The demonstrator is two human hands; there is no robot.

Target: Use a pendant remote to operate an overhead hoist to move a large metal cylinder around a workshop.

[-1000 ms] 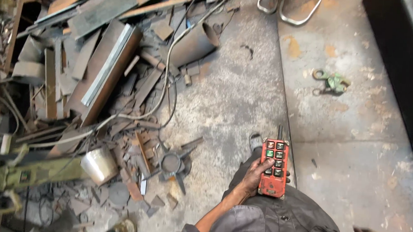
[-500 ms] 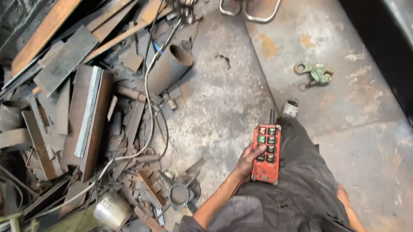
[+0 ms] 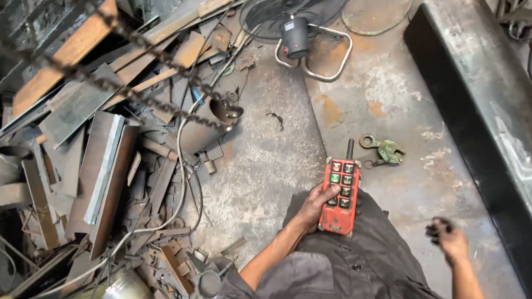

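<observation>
Your left hand (image 3: 316, 209) is closed around the lower half of a red rectangular handheld remote control (image 3: 340, 196) with two columns of dark push buttons and one lit green button. The fingers curl in from its left edge, and the thumb (image 3: 330, 193) rests on the button face, touching or just beside the lower buttons. The remote points away from you, its short black aerial stub at the far end, held in front of your grey work shirt (image 3: 356, 270).

Your right hand (image 3: 446, 235) hangs out to the side, loosely curled. It is blurred, and something dark shows at the fingertips, so you cannot tell whether it holds anything.

On the rust-stained steel floor plate (image 3: 397, 107) just beyond the remote lies a small green metal clamp with a ring (image 3: 385, 151). Farther off stands a black floor fan on a bent tube frame (image 3: 296, 35). A long dark steel beam (image 3: 485, 110) runs along your right.

A dark hoist chain (image 3: 134, 39) crosses the upper left, ending near a hook (image 3: 227, 113) above a heap of rusty steel offcuts and plates (image 3: 89, 155).

A likely risk: with the thumb so near several buttons, a slip could press the wrong one and swing the chain into the scrap. Loose cable among the offcuts could also snag the hook.
</observation>
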